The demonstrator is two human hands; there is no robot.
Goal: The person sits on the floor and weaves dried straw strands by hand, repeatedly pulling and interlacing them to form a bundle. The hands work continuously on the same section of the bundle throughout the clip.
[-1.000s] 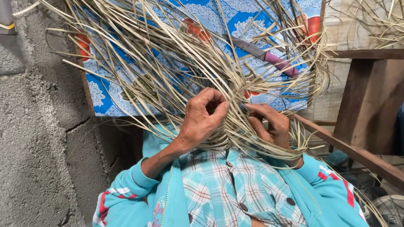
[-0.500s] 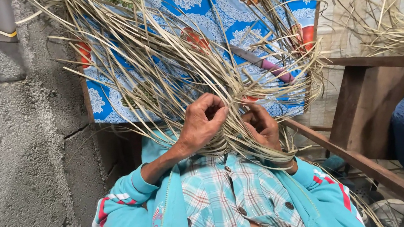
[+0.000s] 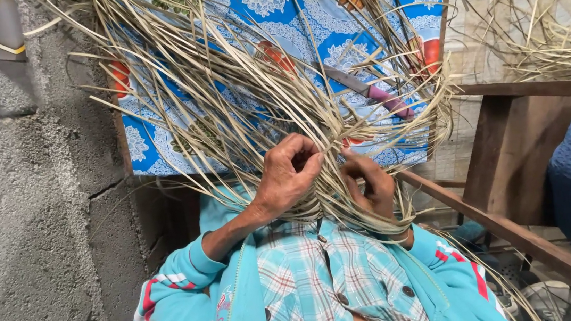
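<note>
Pinching dry straw strips (image 3: 259, 107) together, the left hand (image 3: 287, 174) was curled tight around several strands, and the right hand (image 3: 372, 187) was closed on others just beside it. The strips fanned out over a blue flowered cloth (image 3: 270, 1), beside a grey wall (image 3: 25, 206).

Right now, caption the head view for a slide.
Left hand and right hand grip long pale dried straw strips over blue floral cloth.
</note>
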